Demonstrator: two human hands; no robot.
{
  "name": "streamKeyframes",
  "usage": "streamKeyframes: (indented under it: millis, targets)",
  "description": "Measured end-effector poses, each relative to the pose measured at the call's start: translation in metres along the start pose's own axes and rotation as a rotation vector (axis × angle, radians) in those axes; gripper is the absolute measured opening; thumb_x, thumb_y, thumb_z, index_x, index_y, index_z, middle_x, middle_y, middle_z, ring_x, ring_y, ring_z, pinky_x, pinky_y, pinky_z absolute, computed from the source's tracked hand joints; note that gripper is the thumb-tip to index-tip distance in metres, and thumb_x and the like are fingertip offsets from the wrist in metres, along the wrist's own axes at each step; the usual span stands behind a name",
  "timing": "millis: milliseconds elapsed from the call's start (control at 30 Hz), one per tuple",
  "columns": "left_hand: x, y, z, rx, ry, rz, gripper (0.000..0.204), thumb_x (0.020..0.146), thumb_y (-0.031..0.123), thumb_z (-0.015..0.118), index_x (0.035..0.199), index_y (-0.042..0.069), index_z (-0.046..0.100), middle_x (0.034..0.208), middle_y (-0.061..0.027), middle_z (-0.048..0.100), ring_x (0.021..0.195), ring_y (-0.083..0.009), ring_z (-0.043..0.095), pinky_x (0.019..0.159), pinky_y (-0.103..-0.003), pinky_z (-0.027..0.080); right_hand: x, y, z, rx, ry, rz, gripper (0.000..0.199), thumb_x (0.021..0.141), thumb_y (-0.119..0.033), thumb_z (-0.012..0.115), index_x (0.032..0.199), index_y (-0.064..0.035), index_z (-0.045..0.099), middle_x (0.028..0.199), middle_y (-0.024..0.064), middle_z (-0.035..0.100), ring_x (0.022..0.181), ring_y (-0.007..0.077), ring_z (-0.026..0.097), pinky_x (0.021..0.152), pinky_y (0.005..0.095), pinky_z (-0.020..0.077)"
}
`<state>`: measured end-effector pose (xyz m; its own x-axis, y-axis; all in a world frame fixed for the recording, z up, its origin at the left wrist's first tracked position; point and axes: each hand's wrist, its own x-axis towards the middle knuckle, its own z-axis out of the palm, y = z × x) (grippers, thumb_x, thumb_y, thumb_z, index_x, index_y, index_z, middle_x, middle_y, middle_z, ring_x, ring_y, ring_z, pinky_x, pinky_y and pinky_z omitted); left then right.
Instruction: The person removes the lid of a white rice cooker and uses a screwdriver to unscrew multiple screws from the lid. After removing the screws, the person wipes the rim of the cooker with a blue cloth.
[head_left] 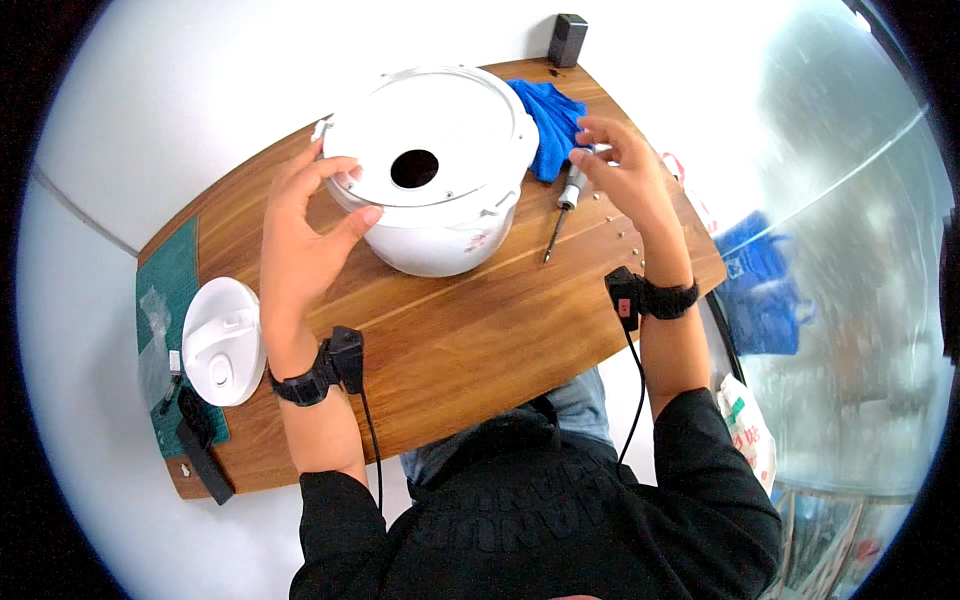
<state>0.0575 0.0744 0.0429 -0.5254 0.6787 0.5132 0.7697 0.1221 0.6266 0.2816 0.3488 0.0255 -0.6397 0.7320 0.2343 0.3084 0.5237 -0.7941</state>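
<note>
Nearest to me I see both forearms in dark sleeves, each wrist carrying a black band with a small module and a thin cable. They reach over the wooden bench [470, 350]. At the bench's left end a green mat [165, 290] carries a white round lid [222, 342], with a black bar-shaped object [203, 460] just beside it at the near corner. My left hand [305, 235] rests against the left side of the white cooker body [435, 170]; its fingers [325, 172] are spread open and curve over the rim, the thumb pressing the outer wall, so it steadies the body without closing around it. The cooker body stands at the middle of the bench, toward the far edge, bottom side up, with a round dark hole in the centre of its flat plate. My right hand [628, 175] hovers to the right of the body, fingers partly curled and pinched together; I cannot tell whether they hold anything. Just below that hand a screwdriver [562, 208] lies on the bench, tip pointing toward me, with several small screws [622, 235] scattered near it. Farther back, a blue cloth [548, 120] lies touching the cooker's right side, and a small black box [567, 40] stands at the far edge.
</note>
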Motion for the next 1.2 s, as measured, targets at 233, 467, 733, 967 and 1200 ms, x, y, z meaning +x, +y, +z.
streamKeyframes:
  millis: [233, 467, 733, 967, 1200]
  targets:
    - [0.002, -0.008, 0.002, -0.041, 0.054, -0.012, 0.039, 0.070, 0.026, 0.088, 0.104, 0.013, 0.075, 0.142, -0.0210, 0.055, 0.136, -0.0359, 0.046, 0.109, -0.048, 0.039, 0.006, -0.035, 0.023, 0.017, -0.161, -0.439, 0.089, 0.071, -0.038, 0.087, 0.144, -0.0086, 0.047, 0.151, 0.0246, 0.041, 0.143, 0.0401, 0.035, 0.117, 0.0517, 0.0303]
    - [0.002, -0.009, 0.006, -0.104, 0.136, 0.027, 0.039, 0.070, 0.027, 0.089, 0.104, 0.014, 0.075, 0.140, -0.0198, 0.056, 0.135, -0.0357, 0.048, 0.110, -0.048, 0.040, 0.000, -0.041, 0.037, 0.054, -0.168, -0.367, 0.081, 0.067, -0.041, 0.089, 0.136, -0.0103, 0.058, 0.152, 0.0272, 0.038, 0.144, 0.0416, 0.032, 0.117, 0.0532, 0.0304]
    - [0.005, -0.003, 0.012, -0.207, 0.227, 0.069, 0.041, 0.073, 0.031, 0.087, 0.107, 0.012, 0.073, 0.129, -0.0167, 0.064, 0.137, -0.0343, 0.046, 0.109, -0.050, 0.040, 0.006, -0.042, 0.035, 0.166, -0.158, -0.352, 0.070, 0.070, -0.040, 0.087, 0.128, -0.0085, 0.064, 0.149, 0.0259, 0.044, 0.139, 0.0414, 0.042, 0.113, 0.0523, 0.0361]
    - [-0.004, 0.010, -0.005, -0.314, 0.334, 0.145, 0.048, 0.079, 0.036, 0.083, 0.119, 0.013, 0.069, 0.129, -0.0175, 0.063, 0.140, -0.0341, 0.043, 0.112, -0.051, 0.036, 0.000, -0.068, 0.031, 0.190, -0.007, -0.524, 0.066, 0.072, -0.038, 0.086, 0.127, -0.0067, 0.065, 0.144, 0.0208, 0.051, 0.129, 0.0338, 0.055, 0.104, 0.0473, 0.0476]
    - [-0.033, -0.002, -0.072, -0.179, 0.578, 0.400, 0.064, 0.086, 0.033, 0.077, 0.141, 0.013, 0.053, 0.143, -0.0186, 0.052, 0.134, -0.0311, 0.048, 0.108, -0.045, 0.040, -0.037, -0.151, 0.068, 0.157, -0.043, -0.684, 0.049, 0.080, -0.027, 0.081, 0.122, -0.0053, 0.067, 0.133, 0.0205, 0.059, 0.121, 0.0295, 0.060, 0.095, 0.0385, 0.0530]
